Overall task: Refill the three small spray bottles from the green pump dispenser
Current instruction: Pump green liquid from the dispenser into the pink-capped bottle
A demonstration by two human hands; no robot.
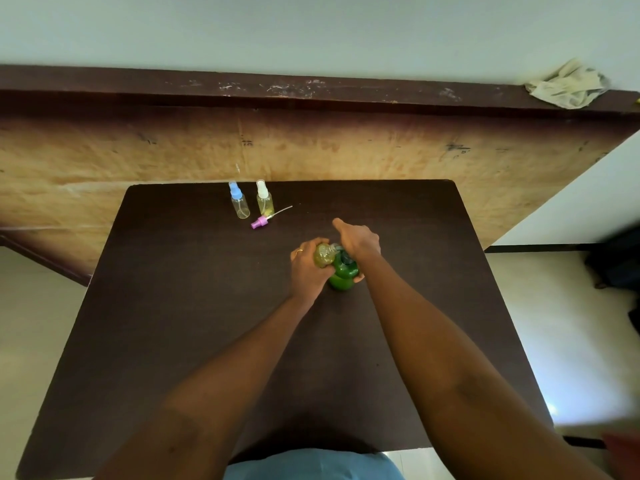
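Head view: I record left hand (306,270) gripping small bottle (323,255), nine o'clock of green dispenser (343,275); right hand (358,242) clasps the latter.

Bench (173,306): dark matt wood-look top. Blue-cap bottle (239,202), white-cap bottle (265,200) at far edge, held bottle (323,255): clear smooth plastic. Pink cap (260,222): plastic. Dispenser (343,275): glossy green plastic. Panel (104,161): bare rough plywood, scuffed. Rag (568,84): crumpled cloth. Floor (571,323): glossy tile.

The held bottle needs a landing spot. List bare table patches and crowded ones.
Bare: table left of the left hand; right of the right hand, out to the far right corner. Crowded: far edge at the blue-capped bottle, white-capped bottle and pink sprayer; centre, around the green dispenser.
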